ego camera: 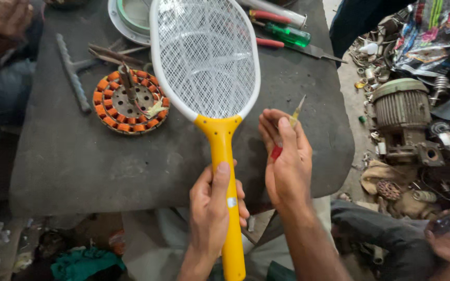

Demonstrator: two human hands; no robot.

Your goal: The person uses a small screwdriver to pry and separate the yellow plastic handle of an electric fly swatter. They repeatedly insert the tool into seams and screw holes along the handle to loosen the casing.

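My left hand (213, 208) grips the yellow handle of a racket-shaped insect swatter (207, 57), thumb on top. Its white mesh head lies over the dark table (79, 161), pointing away from me. My right hand (286, 156) is just right of the handle and holds a small screwdriver (290, 124) with a yellowish shaft and a red end, tip pointing up and away.
A round motor stator (130, 102) with orange copper windings sits on the table's left, beside a metal rod (72, 73). Red and green screwdrivers (282, 32) lie at the far edge. Scrap motors (404, 119) pile up on the right. Other people's hands show at the top left (1, 21) and bottom right (444, 247).
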